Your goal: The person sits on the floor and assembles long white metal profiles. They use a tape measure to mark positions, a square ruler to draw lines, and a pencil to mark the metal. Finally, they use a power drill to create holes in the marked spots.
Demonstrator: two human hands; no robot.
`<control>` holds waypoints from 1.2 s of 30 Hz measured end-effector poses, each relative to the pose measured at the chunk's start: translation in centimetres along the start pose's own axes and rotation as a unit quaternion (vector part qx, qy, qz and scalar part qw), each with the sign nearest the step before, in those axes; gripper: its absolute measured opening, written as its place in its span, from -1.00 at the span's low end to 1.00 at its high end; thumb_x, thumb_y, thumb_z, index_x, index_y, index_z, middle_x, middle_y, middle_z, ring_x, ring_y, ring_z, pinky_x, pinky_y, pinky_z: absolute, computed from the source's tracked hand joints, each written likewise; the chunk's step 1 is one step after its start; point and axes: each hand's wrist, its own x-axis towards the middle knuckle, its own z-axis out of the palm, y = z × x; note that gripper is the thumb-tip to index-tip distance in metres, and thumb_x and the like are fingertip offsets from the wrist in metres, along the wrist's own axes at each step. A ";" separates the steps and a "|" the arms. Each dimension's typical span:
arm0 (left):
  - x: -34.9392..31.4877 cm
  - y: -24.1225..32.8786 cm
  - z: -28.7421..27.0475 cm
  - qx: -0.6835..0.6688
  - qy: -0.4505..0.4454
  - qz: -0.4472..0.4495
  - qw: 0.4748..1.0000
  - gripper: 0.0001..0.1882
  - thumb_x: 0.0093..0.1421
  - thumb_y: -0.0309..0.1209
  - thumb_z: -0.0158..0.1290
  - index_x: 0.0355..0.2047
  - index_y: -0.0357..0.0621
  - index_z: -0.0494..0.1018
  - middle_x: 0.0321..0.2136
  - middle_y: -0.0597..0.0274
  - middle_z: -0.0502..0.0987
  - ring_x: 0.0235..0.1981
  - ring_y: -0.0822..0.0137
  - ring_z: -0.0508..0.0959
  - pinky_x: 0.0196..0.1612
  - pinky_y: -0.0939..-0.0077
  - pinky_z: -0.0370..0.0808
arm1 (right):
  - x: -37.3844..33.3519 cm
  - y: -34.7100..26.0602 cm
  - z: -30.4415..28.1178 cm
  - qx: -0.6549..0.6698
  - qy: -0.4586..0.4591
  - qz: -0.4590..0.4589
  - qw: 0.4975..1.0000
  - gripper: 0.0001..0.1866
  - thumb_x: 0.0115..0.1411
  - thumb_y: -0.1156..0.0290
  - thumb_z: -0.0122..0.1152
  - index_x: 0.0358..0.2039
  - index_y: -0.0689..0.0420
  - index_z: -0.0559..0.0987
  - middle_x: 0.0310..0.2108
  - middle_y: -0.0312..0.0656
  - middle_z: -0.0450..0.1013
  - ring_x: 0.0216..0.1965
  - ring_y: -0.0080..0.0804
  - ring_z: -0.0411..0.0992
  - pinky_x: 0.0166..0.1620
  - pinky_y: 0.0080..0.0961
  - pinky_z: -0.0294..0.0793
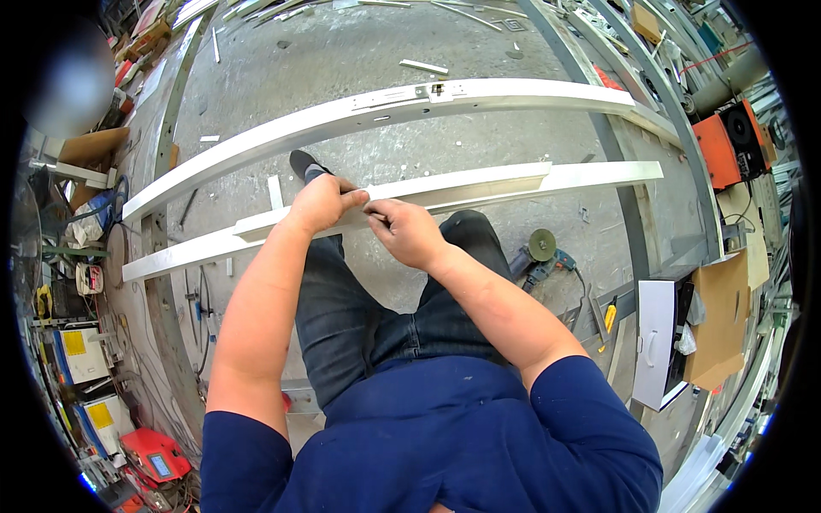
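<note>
White aluminium profile (479, 184), the nearer of two long bars lying side by side across a metal frame above the concrete floor (359, 51), is where both hands are at work. The left hand (321, 201) is closed over the bar's near edge, fingers curled down on it. The right hand (409, 231) sits just beside it, its fingertips pinched together on something small at that same edge; what they pinch is too small to tell. The two hands nearly touch.

Judged from the scene, the work looks to be midway. The farther bar (479, 92) already carries a small metal fitting (432, 92) near its middle, while no such fitting shows on the nearer bar, so its fitting or trimming seems yet to be finished. An angle grinder (540, 252) lies untouched on the floor by the person's right knee, well apart from both hands.
</note>
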 end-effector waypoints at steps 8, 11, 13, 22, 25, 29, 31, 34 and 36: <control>-0.4 0.8 -0.1 -0.003 -0.002 -0.013 1.000 -0.57 0.24 -0.08 0.22 -0.14 -0.21 0.69 -0.25 -0.12 0.69 -0.19 0.00 0.68 -0.06 0.23 0.54 | -0.4 1.6 -2.3 -0.111 0.021 -0.014 0.994 -0.84 0.24 0.35 0.22 -0.19 0.05 0.64 -0.28 -0.14 0.60 -0.19 -0.06 0.57 -0.14 -0.16 0.56; -0.7 1.0 0.0 0.001 0.012 -0.004 1.000 -0.60 0.24 -0.15 0.22 -0.14 -0.26 0.68 -0.28 -0.09 0.70 -0.24 0.08 0.69 -0.07 0.27 0.55 | -2.5 4.0 -8.1 -0.051 0.049 0.107 0.992 -0.80 0.25 0.36 0.28 -0.15 0.11 0.67 -0.23 -0.05 0.63 -0.26 -0.08 0.60 -0.13 -0.25 0.59; -0.9 0.8 0.0 -0.001 0.022 0.003 1.000 -0.60 0.25 -0.15 0.22 -0.14 -0.27 0.68 -0.28 -0.10 0.70 -0.24 0.08 0.69 -0.07 0.27 0.55 | -4.4 6.2 -12.8 -0.076 0.099 0.159 0.979 -0.79 0.30 0.34 0.28 -0.13 0.14 0.68 -0.25 -0.04 0.65 -0.29 -0.16 0.61 -0.17 -0.35 0.57; -0.6 0.4 0.2 -0.004 0.007 0.007 1.000 -0.53 0.24 -0.06 0.21 -0.10 -0.24 0.67 -0.23 -0.14 0.68 -0.17 -0.04 0.68 -0.02 0.20 0.54 | -12.8 11.6 -25.1 -0.085 0.403 0.219 0.885 -0.78 0.36 0.39 0.22 -0.08 0.25 0.64 -0.35 -0.23 0.63 -0.35 -0.58 0.49 -0.23 -0.58 0.47; -1.6 1.1 0.2 0.081 0.031 0.025 0.996 -0.52 0.22 -0.04 0.23 -0.10 -0.22 0.66 -0.27 -0.12 0.68 -0.19 -0.06 0.67 -0.05 0.16 0.54 | -14.3 10.1 -22.0 -0.021 0.376 0.219 0.900 -0.78 0.36 0.41 0.22 -0.08 0.26 0.64 -0.33 -0.25 0.62 -0.33 -0.60 0.50 -0.22 -0.61 0.47; -2.6 0.2 -0.4 0.104 0.092 0.059 0.989 -0.52 0.19 -0.05 0.27 -0.10 -0.22 0.63 -0.31 -0.11 0.66 -0.22 -0.10 0.65 -0.09 0.11 0.54 | -16.1 8.3 -17.8 0.029 0.310 0.204 0.928 -0.79 0.36 0.43 0.24 -0.07 0.26 0.63 -0.33 -0.25 0.62 -0.32 -0.61 0.49 -0.21 -0.62 0.48; -3.9 -1.1 -1.3 0.128 0.186 0.092 0.970 -0.52 0.18 -0.07 0.28 -0.11 -0.25 0.62 -0.31 -0.13 0.65 -0.21 -0.11 0.64 -0.10 0.11 0.53 | -16.8 8.1 -17.2 0.042 0.284 0.204 0.936 -0.79 0.37 0.43 0.24 -0.06 0.26 0.62 -0.33 -0.25 0.62 -0.32 -0.61 0.49 -0.20 -0.61 0.48; -8.6 -5.7 -3.3 -0.006 0.307 0.028 0.951 -0.56 0.19 -0.22 0.27 -0.10 -0.39 0.57 -0.35 -0.03 0.66 -0.25 0.08 0.63 -0.14 0.25 0.51 | -16.8 6.2 -17.0 0.047 0.258 0.211 0.942 -0.81 0.38 0.44 0.22 -0.07 0.26 0.61 -0.33 -0.24 0.62 -0.32 -0.61 0.49 -0.20 -0.61 0.49; -13.1 -7.4 -4.3 -0.092 0.322 -0.017 0.942 -0.61 0.18 -0.29 0.25 -0.14 -0.42 0.54 -0.42 0.10 0.62 -0.33 0.26 0.59 -0.24 0.36 0.49 | -17.0 6.2 -17.3 0.079 0.270 0.206 0.937 -0.83 0.38 0.45 0.22 -0.08 0.25 0.61 -0.33 -0.25 0.62 -0.32 -0.61 0.49 -0.21 -0.61 0.49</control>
